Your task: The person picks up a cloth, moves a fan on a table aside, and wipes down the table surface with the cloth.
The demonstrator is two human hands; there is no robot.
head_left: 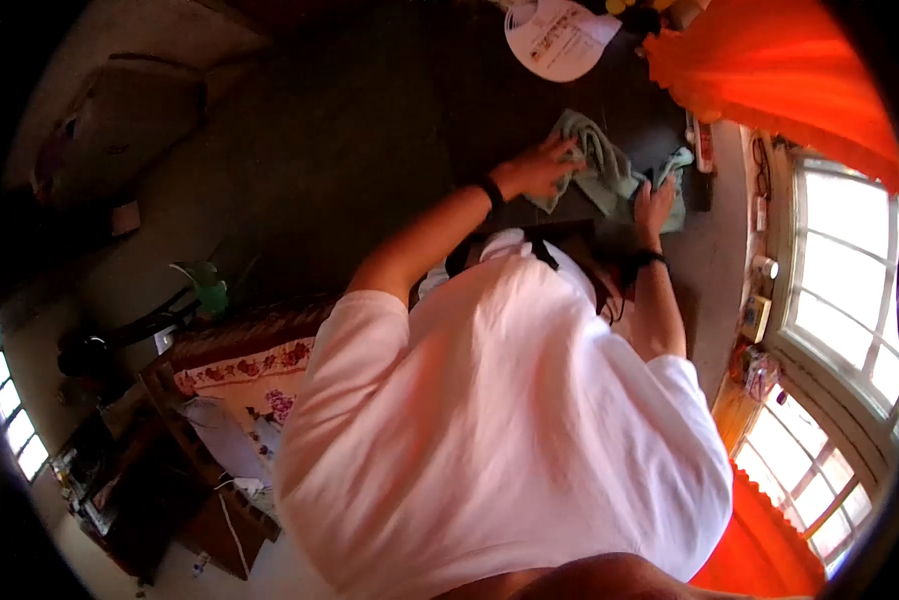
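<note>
Item: green cloth (602, 168), rumpled on the dark table (638, 118); handling seemingly unfinished. Left hand (544, 168): fingers spread, at its left edge. Right hand (654, 208): at its right end; grip, I cannot tell.

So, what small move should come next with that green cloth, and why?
Probably draw the left hand outward to smooth the green cloth: it looks bunched and creased, with the left hand at one end and the right hand at the other.

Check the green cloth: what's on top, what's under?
On the green cloth: left hand and right hand. Under: dark surface, visible around the cloth; anything else underneath is hidden.
</note>
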